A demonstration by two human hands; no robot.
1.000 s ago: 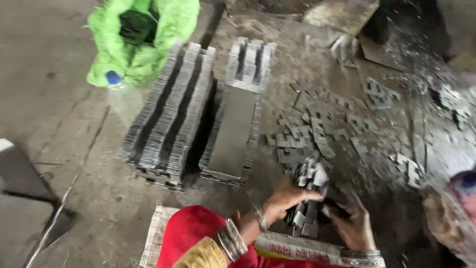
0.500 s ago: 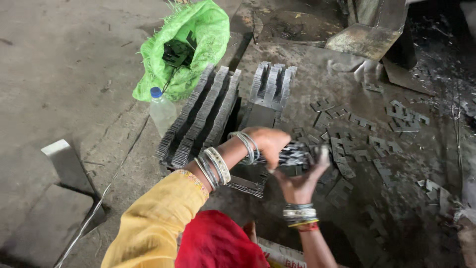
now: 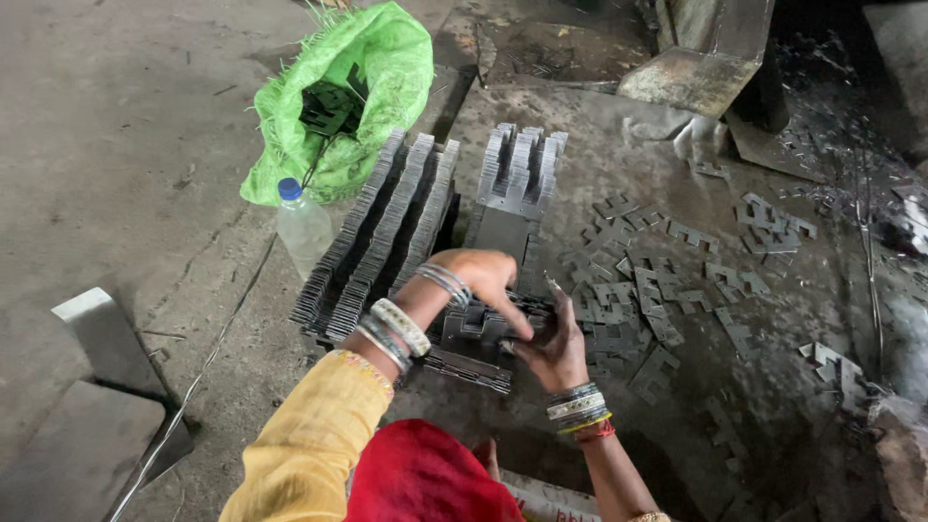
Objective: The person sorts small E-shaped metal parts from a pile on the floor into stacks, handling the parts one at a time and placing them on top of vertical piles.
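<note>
both hands meet on a small bundle of stamped metal plates (image 3: 493, 314), flat grey pieces standing on edge and packed face to face. the bundle sits at the near end of the right-hand stack of plates (image 3: 503, 232), touching it, low on the dark floor sheet (image 3: 580, 116). the left hand (image 3: 483, 280) comes over the bundle from above, fingers curled together and pressed down on its top and far side. the right hand (image 3: 556, 338) closes in from the bundle's right end, palm turned inward, fingers close together and clamped against the plate ends, thumb raised. both wrists carry bangles; the left arm wears a yellow sleeve (image 3: 309, 445).

just left of the bundle runs the longer left-hand stack of plates (image 3: 382, 232), several ribbed rows lying side by side and touching the right-hand stack. to the right of the bundle, loose notched plates (image 3: 648, 290) lie scattered flat over the floor sheet, some overlapping, reaching well away from it. beyond the left-hand stack, farther from the bundle, a green woven sack (image 3: 348, 97) stands open with dark metal pieces inside. a clear plastic bottle with a blue cap (image 3: 302, 227) stands upright between the sack and the left-hand stack, just beside the stack's edge. well to the left of the bundle, a grey metal block (image 3: 101, 338) rests on the concrete.
</note>
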